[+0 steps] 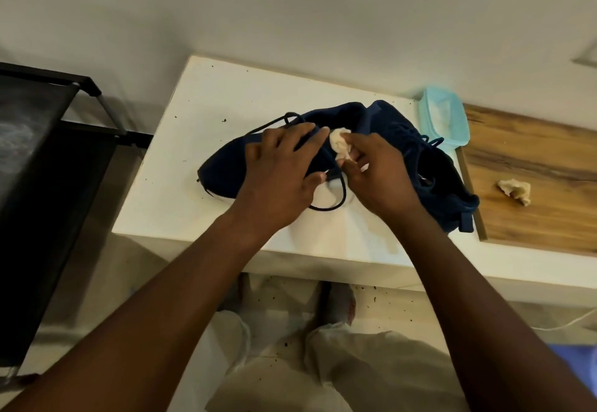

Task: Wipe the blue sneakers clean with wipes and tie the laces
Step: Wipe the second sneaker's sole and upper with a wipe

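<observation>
Sneakers [381, 117], blue, two of them, lie on their sides on the white table [200, 114], toe to heel across its middle.

Far left: black rack [48, 140], standing apart from the table, not involved.

First sneaker [223, 169] – toe pointing left, sole edge toward the person. Left hand [277, 166] lies over its midsection, fingers spread and fairly straight, pressing it down to the table and gripping nothing that I can make out. Its thumb sits just beside the loose lace [326, 208], which loops off the shoe onto the tabletop, untied.

Centre: crumpled wipe [337, 143], pinched in the curled fingers of the right hand [378, 169] and held against the first sneaker's upper near the collar.

Second sneaker [452, 192] lies right of the hands, heel tab hanging at the table's edge by the wooden board [533, 211]. Whether its laces are tied I cannot tell.

Behind it, a pale blue wipe tub [444, 121], lid off. On the board, well apart from the shoes, a used wipe [515, 190], balled up.

Judgement: wiping step in hand, on the first sneaker; tying not yet begun there. Next move calls for the left hand to steady the shoe while the wipe works along the fabric – firm strokes, lace kept clear of the rubbing path. Then the wipe goes down and both hands take the lace ends.
</observation>
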The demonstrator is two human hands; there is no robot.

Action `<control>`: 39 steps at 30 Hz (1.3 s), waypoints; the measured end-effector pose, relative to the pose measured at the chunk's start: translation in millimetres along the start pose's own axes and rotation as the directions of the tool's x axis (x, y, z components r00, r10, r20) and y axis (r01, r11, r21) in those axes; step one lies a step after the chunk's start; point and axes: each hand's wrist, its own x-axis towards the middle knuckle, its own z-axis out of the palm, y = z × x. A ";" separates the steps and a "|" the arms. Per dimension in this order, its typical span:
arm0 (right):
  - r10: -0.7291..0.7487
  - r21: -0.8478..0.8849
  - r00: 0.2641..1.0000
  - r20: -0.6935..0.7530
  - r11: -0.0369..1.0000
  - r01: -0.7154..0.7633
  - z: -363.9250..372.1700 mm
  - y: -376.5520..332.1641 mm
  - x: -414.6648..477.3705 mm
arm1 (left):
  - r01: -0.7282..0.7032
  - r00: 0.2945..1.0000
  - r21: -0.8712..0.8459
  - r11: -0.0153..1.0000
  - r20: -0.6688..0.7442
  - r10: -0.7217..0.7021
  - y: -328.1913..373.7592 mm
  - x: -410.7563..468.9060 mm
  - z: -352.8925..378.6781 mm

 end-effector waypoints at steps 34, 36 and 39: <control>0.038 0.497 0.773 0.634 0.745 -0.445 -50.4 -17.7 -59.5 | 0.397 0.915 -0.397 0.827 0.241 -0.324 53.1 -39.5 -33.2; 0.079 0.566 0.763 0.641 0.623 -0.540 -44.6 -15.2 -72.8 | 0.454 0.890 -0.432 0.780 0.257 -0.376 61.2 -47.3 -31.3; 0.266 0.658 0.775 0.573 0.414 -0.629 -27.5 -11.5 -91.3 | 0.414 0.909 -0.394 0.820 0.226 -0.350 70.6 -57.8 -23.0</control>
